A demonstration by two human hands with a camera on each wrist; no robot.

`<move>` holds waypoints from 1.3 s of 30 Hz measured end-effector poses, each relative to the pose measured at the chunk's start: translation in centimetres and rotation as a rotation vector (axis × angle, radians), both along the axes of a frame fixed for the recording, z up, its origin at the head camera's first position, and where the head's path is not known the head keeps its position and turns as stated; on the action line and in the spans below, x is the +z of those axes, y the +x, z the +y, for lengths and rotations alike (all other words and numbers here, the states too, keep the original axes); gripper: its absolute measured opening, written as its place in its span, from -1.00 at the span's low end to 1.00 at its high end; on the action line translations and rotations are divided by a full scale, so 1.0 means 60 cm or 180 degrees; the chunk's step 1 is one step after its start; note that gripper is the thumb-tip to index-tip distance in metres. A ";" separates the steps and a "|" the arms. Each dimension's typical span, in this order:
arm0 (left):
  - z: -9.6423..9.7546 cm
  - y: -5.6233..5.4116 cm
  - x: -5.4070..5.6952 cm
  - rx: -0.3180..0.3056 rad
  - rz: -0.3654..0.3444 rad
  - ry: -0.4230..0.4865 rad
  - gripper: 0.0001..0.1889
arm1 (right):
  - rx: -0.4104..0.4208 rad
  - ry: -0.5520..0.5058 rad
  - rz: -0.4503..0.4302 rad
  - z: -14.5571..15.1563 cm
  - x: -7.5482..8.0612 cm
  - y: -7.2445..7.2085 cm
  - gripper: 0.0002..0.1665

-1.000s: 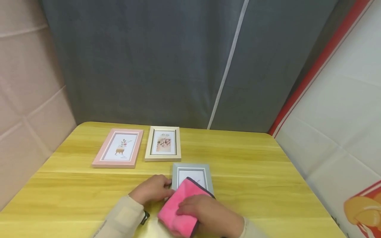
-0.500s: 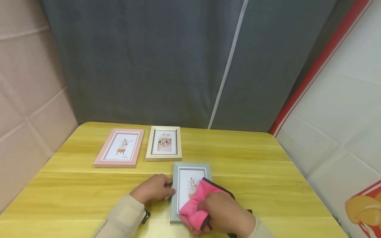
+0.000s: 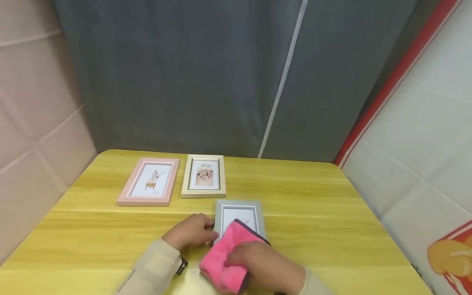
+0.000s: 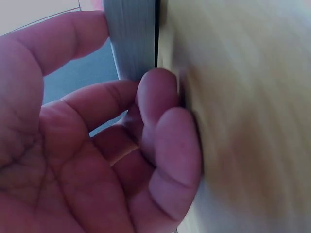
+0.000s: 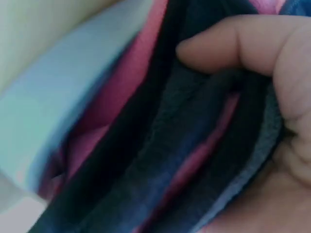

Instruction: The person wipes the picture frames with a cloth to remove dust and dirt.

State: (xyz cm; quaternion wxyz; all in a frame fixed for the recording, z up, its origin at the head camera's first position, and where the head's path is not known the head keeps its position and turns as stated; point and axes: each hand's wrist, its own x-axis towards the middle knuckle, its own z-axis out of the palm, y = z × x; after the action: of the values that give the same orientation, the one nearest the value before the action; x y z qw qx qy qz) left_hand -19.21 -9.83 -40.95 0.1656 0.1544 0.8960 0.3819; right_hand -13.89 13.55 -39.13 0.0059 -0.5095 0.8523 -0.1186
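A grey-blue picture frame [image 3: 241, 203] lies face up on the wooden table, its lower part hidden under a pink cloth [image 3: 221, 254] with dark edging. My left hand [image 3: 193, 231] grips the frame's left side. In the left wrist view, the thumb touches the frame's edge [image 4: 132, 39] and the fingers curl low against its side, close to the tabletop. Bunched folds of the cloth sit in my right hand [image 3: 263, 262], which presses it on the frame. The right wrist view shows the thumb over the dark-edged folds [image 5: 184, 145]; the other fingers are mostly hidden.
A pink picture frame [image 3: 136, 202] and a cream one [image 3: 203, 195] lie face up farther back on the left of the table [image 3: 313, 213]. A dark grey curtain [image 3: 184, 82] hangs behind the table. Pale panels flank both sides.
My right hand and the cloth moved right across the frame, baring its lower left, then came back left over it. The left hand stayed at the frame's left edge.
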 end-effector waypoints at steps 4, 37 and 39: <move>0.000 0.002 0.002 0.0033 0.0030 -0.0022 -0.64 | -0.0524 0.0184 -0.0331 0.010 0.011 -0.001 -0.71; 0.015 0.016 0.008 0.0072 0.0315 -0.0309 -0.84 | -0.2509 0.0359 -0.0424 0.225 -0.026 -0.120 -0.51; 0.014 0.019 0.007 0.0100 0.0332 -0.0335 -0.86 | -0.2538 0.0344 -0.0461 0.226 -0.025 -0.118 -0.50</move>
State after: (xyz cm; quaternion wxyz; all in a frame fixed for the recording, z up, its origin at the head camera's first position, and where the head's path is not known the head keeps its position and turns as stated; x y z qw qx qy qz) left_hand -18.05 -8.99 -40.53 0.1206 0.1511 0.9246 0.3283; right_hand -20.98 27.09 -40.62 0.0462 -0.1285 0.9854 -0.1022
